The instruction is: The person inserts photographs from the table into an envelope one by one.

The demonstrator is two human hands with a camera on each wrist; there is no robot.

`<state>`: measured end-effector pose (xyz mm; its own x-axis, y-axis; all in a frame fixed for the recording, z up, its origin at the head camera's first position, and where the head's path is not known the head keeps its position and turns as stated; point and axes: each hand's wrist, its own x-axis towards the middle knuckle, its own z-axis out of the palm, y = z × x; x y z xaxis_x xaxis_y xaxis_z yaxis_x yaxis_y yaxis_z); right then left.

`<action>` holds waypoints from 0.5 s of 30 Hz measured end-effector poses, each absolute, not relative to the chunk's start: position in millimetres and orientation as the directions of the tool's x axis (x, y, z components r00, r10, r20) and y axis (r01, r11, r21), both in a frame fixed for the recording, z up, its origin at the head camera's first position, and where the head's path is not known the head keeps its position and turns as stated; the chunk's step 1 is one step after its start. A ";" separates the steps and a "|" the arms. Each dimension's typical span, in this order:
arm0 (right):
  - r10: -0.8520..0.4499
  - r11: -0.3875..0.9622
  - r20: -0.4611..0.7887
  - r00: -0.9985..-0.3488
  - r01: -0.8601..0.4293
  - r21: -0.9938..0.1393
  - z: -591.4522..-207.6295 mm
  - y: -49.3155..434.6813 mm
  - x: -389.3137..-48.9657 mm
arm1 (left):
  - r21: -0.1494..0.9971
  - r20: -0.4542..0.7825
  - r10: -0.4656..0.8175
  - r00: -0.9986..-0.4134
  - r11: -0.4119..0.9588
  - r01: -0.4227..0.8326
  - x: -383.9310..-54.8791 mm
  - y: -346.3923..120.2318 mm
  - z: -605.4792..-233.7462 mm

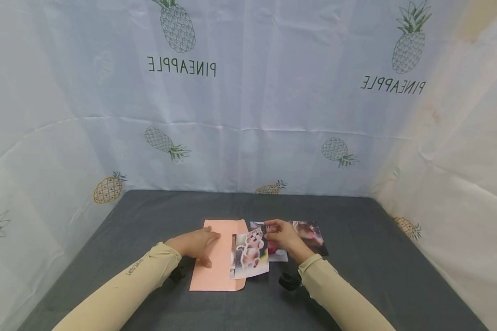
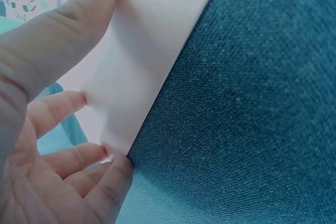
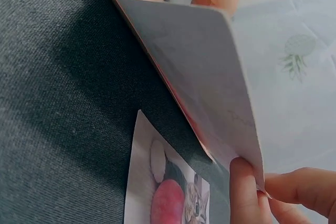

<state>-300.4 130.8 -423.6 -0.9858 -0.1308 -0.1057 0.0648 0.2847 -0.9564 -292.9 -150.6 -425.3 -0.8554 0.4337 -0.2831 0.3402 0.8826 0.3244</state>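
So there's a peach envelope (image 1: 215, 276) lying flat on the dark table (image 1: 149, 220), about midway between the left and right edges and well in from the far edge. Left hand (image 1: 196, 243) is on the envelope's left part, fingers spread, thumb toward the near side, tips pressing down on it. Right hand (image 1: 286, 236) is pinching the big-cat photo (image 1: 251, 253) between thumb and fingers by its far right corner, so the photo sits tilted up over the envelope's right side. A strip of another photo (image 1: 233, 257) peeks out along its left, can't really tell if that one's inside or on top. Just right of all that, a cat photo with something red (image 1: 279, 256) lies on the table, and a darker photo (image 1: 314, 236) is past it toward the right edge, partly hidden behind the right hand
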 end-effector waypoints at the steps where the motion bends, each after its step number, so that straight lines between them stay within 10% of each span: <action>1: -0.132 0.285 -0.112 -0.985 0.071 -0.956 -423.9 130.9 -300.0 | 0.327 -0.283 0.434 -0.855 0.882 0.340 -292.7 -150.6 -425.3; 15: -0.278 0.227 -0.160 -0.947 0.097 -0.969 -425.1 138.5 -294.5 | 0.330 -0.283 0.432 -0.856 0.882 0.336 -290.5 -150.2 -423.5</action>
<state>-294.5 138.5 -425.1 -0.9471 -0.2783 -0.1600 0.0969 0.2274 -0.9690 -290.5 -150.2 -423.5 -0.8561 0.4322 -0.2833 0.3362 0.8821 0.3298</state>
